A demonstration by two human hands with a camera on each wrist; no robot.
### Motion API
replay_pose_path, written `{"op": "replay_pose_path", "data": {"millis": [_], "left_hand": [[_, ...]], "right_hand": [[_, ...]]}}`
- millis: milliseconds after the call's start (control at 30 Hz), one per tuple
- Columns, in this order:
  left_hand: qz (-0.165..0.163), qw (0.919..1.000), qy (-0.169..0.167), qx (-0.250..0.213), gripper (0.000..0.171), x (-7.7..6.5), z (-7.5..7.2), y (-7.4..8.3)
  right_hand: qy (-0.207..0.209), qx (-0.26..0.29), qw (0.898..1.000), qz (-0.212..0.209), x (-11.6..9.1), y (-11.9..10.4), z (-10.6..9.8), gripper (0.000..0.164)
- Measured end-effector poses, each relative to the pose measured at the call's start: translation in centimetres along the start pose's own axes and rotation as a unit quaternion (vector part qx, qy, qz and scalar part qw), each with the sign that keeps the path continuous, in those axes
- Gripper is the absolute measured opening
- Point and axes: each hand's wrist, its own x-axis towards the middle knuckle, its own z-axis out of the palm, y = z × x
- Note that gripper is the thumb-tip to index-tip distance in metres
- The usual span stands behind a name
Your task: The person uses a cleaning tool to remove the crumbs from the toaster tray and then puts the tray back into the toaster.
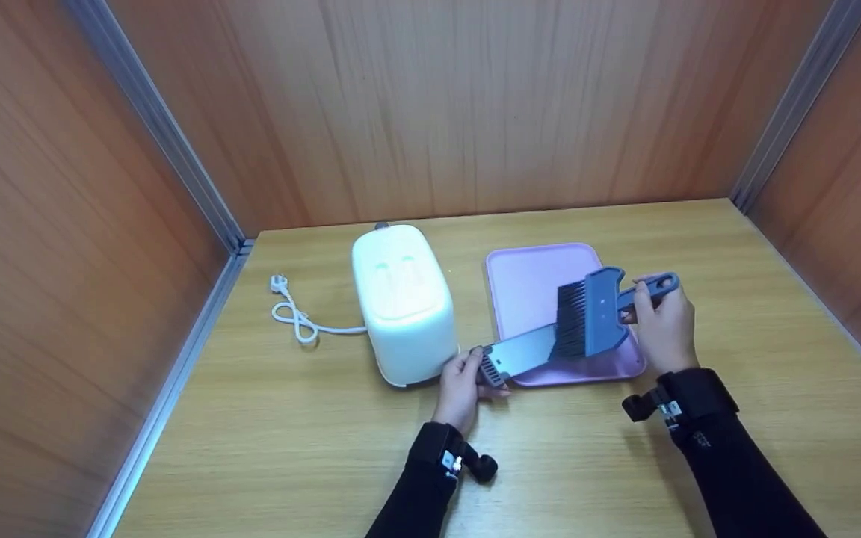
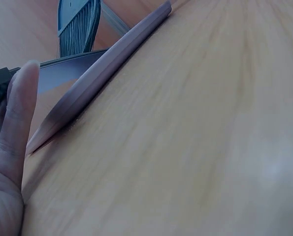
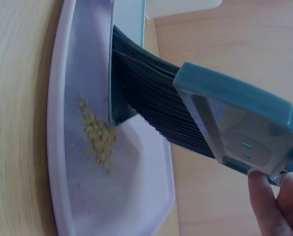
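Taking the tray's centre as the clock hub, with 12 away from the person, the nearer of the two hands is the left hand, at 8 o'clock; its thumb and fingers pinch the handle end of a blue-grey dustpan, whose pan slants over the rim into the tray; the right hand, at 3 o'clock, has its fingers curled round the handle of a blue hand brush, its dark bristles against the pan's front end; under both tools, on the bench, lies the lilac tray; the right wrist view shows a small heap of tan crumbs on it, just beside a front corner of the pan; whether the pan's lip touches the tray floor I cannot tell.

The step in hand looks like sweeping up; to do it well, seat the lip flat on the tray, hold the left hand steady, then bring the brush down beyond the heap and draw it towards 8 o'clock in short, low strokes; a quick flick could scatter the crumbs, and a hard push might slide the tray.

At 9 o'clock, the white toaster stands close to the left hand; mind its side; its cord lies farther out, well apart from the work.
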Motion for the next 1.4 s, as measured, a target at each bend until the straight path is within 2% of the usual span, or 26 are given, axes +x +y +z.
{"op": "replay_pose_path", "data": {"millis": [267,733,933,1100,1233,1400], "left_hand": [[0.003,1.0000,-0.002,0.001,0.037,0.0,0.0,0.0],[-0.001,1.0000,0.000,0.000,0.035,0.0,0.0,-0.1],[-0.001,1.0000,0.004,-0.002,0.035,0.0,0.1,0.0],[0.000,1.0000,0.005,-0.003,0.035,0.0,0.1,0.0],[0.000,1.0000,0.002,-0.007,0.034,0.0,0.1,0.0],[0.001,0.9999,0.002,-0.012,0.034,0.1,0.0,-0.1]], "right_hand": [[0.003,-0.025,1.000,-0.006,0.1,0.1,-0.6,0.032],[0.032,-0.058,0.998,-0.022,0.1,-0.3,-0.9,0.033],[0.036,-0.052,0.998,-0.026,0.3,-0.6,-1.3,0.033],[0.058,-0.037,0.997,-0.046,0.5,-1.1,-1.6,0.031],[0.076,-0.008,0.995,-0.065,0.4,-1.4,-1.4,0.028],[0.078,0.025,0.994,-0.078,0.3,-1.4,-0.7,0.025]]}}
